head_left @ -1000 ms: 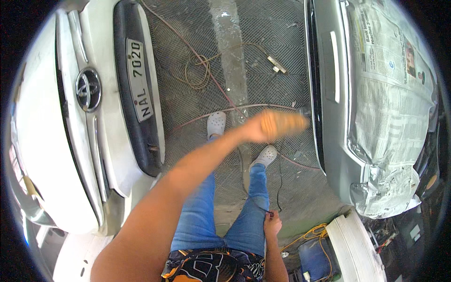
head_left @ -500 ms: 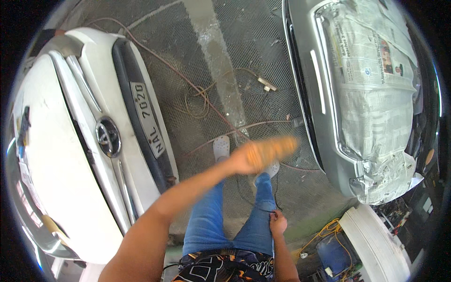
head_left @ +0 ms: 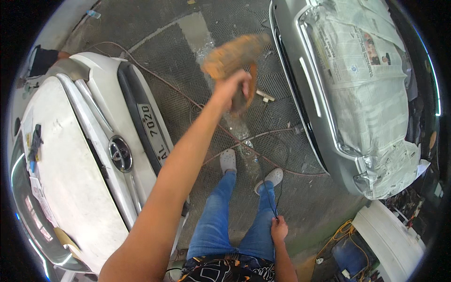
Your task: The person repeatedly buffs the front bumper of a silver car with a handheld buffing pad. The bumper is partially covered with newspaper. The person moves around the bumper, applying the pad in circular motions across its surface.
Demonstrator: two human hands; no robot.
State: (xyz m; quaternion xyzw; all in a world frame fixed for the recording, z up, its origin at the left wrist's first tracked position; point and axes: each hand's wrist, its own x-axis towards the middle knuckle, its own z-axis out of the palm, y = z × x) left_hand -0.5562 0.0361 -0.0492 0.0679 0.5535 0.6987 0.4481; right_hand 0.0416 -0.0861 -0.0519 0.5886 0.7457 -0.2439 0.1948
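My left arm reaches far forward, and my left hand (head_left: pixel 233 89) is wrapped round the grip of an orange power tool (head_left: pixel 232 55). The tool is pistol-shaped, with a loop in front of the grip, and it is smeared by motion. It is held up over the floor, between two car fronts. A thin black cord (head_left: pixel 264 181) hangs below it and runs back to my right hand (head_left: pixel 279 229). That hand is closed on the cord beside my right thigh.
On the left stands a white car (head_left: pixel 70 155); on the right, a grey bumper (head_left: pixel 314 117) with newspaper masking (head_left: pixel 371 94). Hoses (head_left: pixel 164 70) and a white-topped block (head_left: pixel 266 96) lie on the floor. A yellow cord (head_left: pixel 345 228) and white panel (head_left: pixel 387 239) are at lower right. Another person's dark sleeve (head_left: pixel 42 61) shows at far left.
My left hand has swung forward and up with the orange tool, away from my legs. The cord now stretches forward from my right hand, which stays near my thigh. The view has shifted slightly.
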